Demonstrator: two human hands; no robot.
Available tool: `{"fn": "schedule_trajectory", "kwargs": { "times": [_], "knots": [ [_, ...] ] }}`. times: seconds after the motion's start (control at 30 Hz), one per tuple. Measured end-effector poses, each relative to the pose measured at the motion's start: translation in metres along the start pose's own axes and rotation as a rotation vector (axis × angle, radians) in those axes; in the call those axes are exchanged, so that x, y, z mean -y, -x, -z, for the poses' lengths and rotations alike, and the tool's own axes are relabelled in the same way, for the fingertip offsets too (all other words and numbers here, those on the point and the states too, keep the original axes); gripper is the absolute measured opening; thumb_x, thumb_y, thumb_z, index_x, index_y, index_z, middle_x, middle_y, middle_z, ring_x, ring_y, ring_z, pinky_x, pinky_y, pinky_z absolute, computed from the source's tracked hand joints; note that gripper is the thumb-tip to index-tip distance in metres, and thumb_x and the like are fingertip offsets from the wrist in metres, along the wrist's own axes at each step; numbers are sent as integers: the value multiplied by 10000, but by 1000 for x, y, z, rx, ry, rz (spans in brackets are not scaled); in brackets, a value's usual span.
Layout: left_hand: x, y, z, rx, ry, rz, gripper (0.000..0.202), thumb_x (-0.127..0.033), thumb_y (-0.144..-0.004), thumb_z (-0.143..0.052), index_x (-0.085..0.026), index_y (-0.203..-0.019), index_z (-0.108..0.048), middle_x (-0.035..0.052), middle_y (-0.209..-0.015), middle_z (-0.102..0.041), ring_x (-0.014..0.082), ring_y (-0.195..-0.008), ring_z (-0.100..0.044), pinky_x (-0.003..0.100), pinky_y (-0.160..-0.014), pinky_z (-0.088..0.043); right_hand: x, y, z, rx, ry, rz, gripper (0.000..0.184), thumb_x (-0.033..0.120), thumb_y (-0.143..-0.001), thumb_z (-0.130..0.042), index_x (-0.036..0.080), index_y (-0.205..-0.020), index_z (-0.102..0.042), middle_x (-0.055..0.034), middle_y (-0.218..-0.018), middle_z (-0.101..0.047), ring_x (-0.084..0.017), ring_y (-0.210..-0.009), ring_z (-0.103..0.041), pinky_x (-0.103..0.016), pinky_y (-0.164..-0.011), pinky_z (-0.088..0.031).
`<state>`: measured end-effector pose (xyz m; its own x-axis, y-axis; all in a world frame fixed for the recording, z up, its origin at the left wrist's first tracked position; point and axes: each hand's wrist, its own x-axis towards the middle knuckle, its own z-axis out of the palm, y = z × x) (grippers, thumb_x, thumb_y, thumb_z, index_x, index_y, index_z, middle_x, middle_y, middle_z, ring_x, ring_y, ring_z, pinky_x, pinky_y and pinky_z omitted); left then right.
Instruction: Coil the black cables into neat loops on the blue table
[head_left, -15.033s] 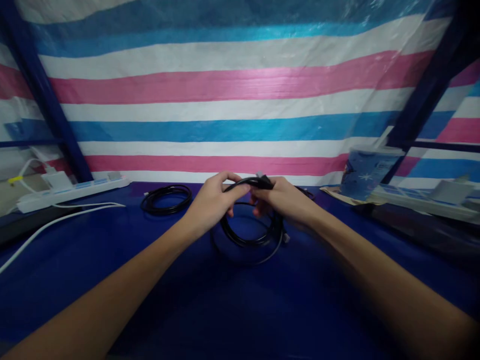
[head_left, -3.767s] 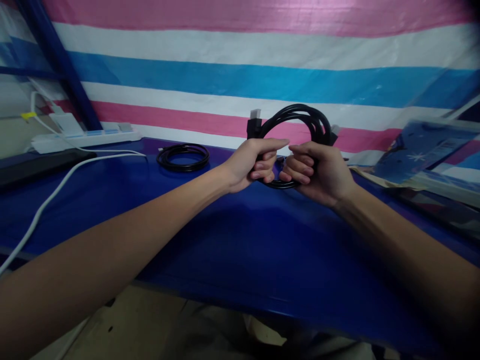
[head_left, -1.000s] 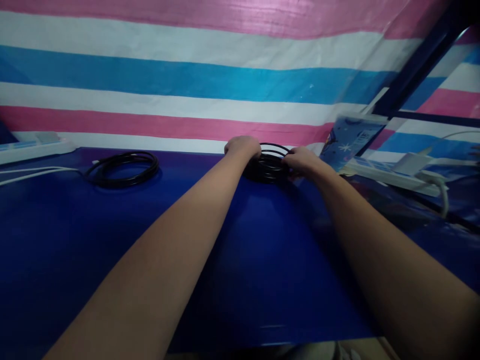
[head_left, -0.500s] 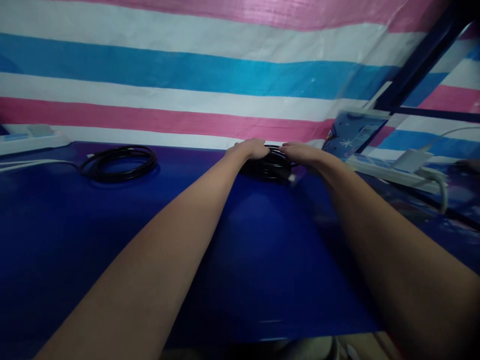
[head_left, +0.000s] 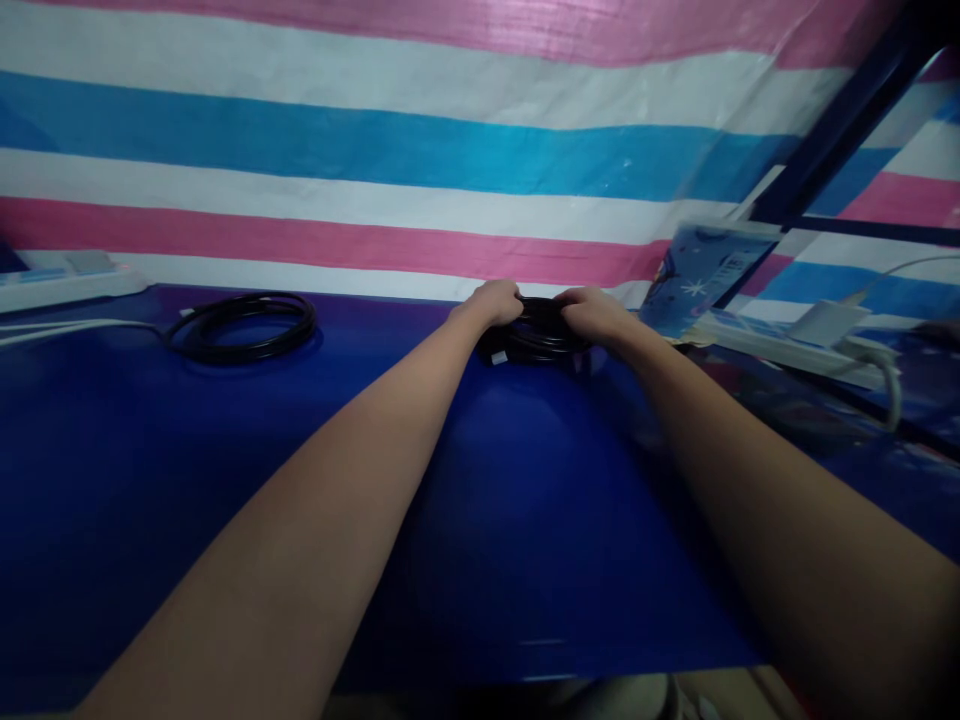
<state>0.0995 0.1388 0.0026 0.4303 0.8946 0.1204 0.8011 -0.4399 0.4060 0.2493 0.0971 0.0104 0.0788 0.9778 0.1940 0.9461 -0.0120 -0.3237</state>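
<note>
A coiled black cable (head_left: 534,340) lies on the blue table top (head_left: 480,520) near the striped back wall. My left hand (head_left: 493,302) rests on the coil's left side with its fingers curled over the loops. My right hand (head_left: 596,313) grips the coil's right side the same way. A small light plug end shows at the coil's front left edge. Both forearms stretch far forward across the table.
A second coiled black cable (head_left: 244,326) lies at the left. A white power strip (head_left: 67,280) with white cords sits at the far left. At the right stand a blue patterned cup (head_left: 701,280) and another power strip (head_left: 795,345) with a white charger.
The hands stayed on the coil at the back of the table; their fingers have curled more tightly over it and the coil has shifted slightly. Seconds ago the coil was held up in the air.
</note>
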Motion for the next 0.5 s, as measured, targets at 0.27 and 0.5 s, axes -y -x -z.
{"fn": "schedule_trajectory", "kwargs": {
  "times": [0.27,0.5],
  "knots": [
    [-4,-4,6,-181,-29,51,362,-180,-776,-492,-111,-1094,-650,162,-1111,-651,250,-1001,-592,322,-828,-450,-7,-3,-4,-167,-89,-84,428,123,-719,-481,117,-1092,-693,-132,-949,-701,-224,-820,-631,-290,-686,-462],
    [-9,5,3,-150,-74,20,395,-96,-742,-505,-90,-1114,-639,180,-1116,-653,261,-1001,-606,315,-831,-459,-4,-3,-3,-109,-63,-89,308,183,-719,-489,100,-889,-732,-115,-718,-668,-204,-642,-591,-286,-577,-422]
  ]
}}
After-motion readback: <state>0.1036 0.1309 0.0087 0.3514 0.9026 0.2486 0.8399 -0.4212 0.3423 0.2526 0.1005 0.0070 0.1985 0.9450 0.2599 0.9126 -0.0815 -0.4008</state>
